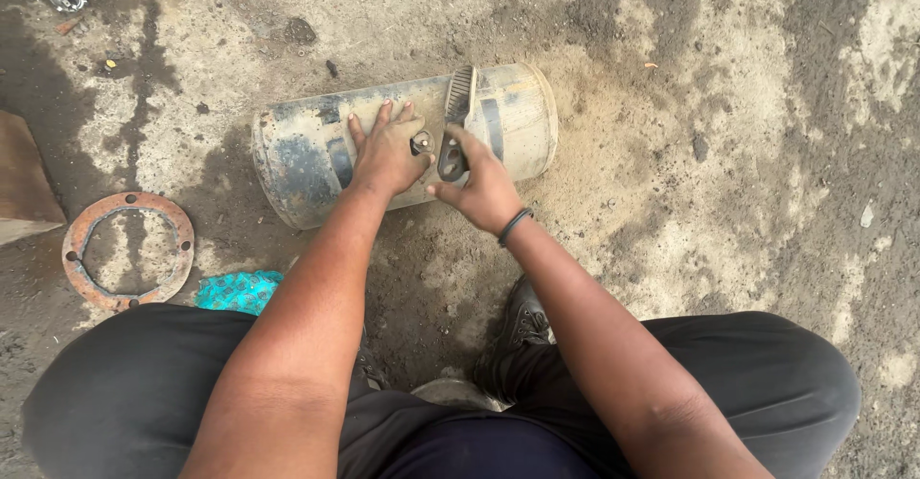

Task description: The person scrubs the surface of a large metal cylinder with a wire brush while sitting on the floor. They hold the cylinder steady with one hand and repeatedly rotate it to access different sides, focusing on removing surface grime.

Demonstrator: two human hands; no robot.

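Person, seen from above. Arms: both bare from above the elbow down, no sleeves in view. Left hand [388,153]: bare, no glove, no ring visible. Right hand [479,187]: bare, no glove; one thin black band [514,226] around the wrist, plain, round in section. Legs: dark charcoal trousers [125,393], loose, slightly dusty cloth, bunched at both knees. Lower middle: a patch of darker navy fabric. Footwear: one black laced shoe [522,321], scuffed, dusty, laces visible; the other foot is hidden.
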